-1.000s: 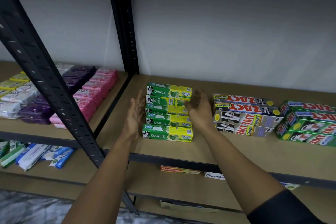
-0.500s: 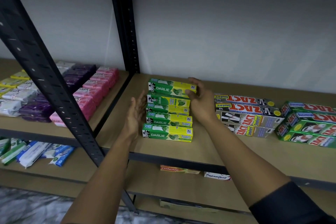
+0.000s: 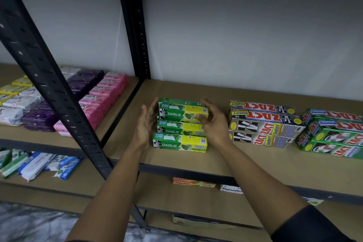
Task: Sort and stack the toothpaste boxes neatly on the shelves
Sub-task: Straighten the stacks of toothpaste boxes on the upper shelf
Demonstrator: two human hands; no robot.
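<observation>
left hand (image 3: pixel 145 125) flat, right hand (image 3: pixel 215 125) loosely curled, grips empty, flanking rectangular cardboard darlie boxes (image 3: pixel 179 143)

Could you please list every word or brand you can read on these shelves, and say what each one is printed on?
"DARLIE": green-and-yellow boxes.
"Double Action": the same boxes.
"ZACT" and "Smokers": grey boxes.
"ZACT": green boxes, far right.
"Colgate": red box, lower shelf.
"Pepsoden", cut off: white box beside it.
"LUX": soap packs, left.
Smaller print is too blurred to read.
</observation>
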